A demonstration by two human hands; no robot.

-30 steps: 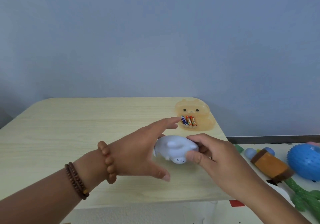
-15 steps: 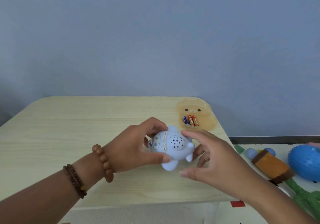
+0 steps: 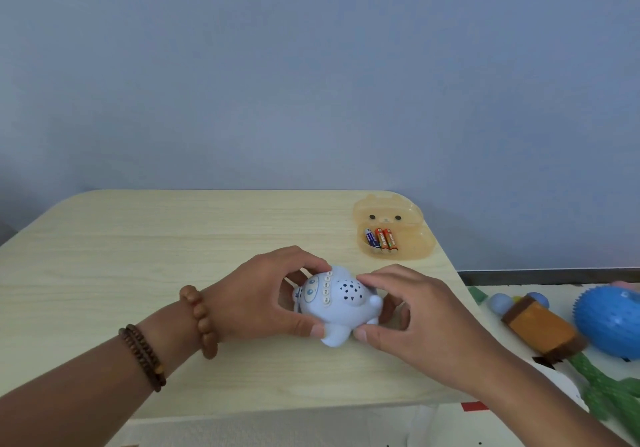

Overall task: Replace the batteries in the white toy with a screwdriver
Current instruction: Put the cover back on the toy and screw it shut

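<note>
The white toy [image 3: 341, 304] is a rounded animal shape with a row of buttons and star-shaped holes on top. It sits on the wooden table [image 3: 138, 256], held from both sides. My left hand [image 3: 263, 294] grips its left end, fingers over the top and thumb at the front. My right hand [image 3: 415, 318] grips its right side, index finger on top and thumb at the front foot. Three batteries [image 3: 381, 238] lie in an open, translucent orange bear-faced case [image 3: 408, 238] at the table's far right. No screwdriver is in view.
The table's right edge runs just past my right hand. On the floor mat to the right lie a brown and orange block toy [image 3: 540, 325], a spiky blue ball [image 3: 613, 322], small blue balls [image 3: 500, 303] and a green cactus toy [image 3: 609, 394].
The toy was turned from belly-up to buttons-up. My left hand went from open beside it to gripping it, and my right hand's thumb and index finger closed onto its right side.
</note>
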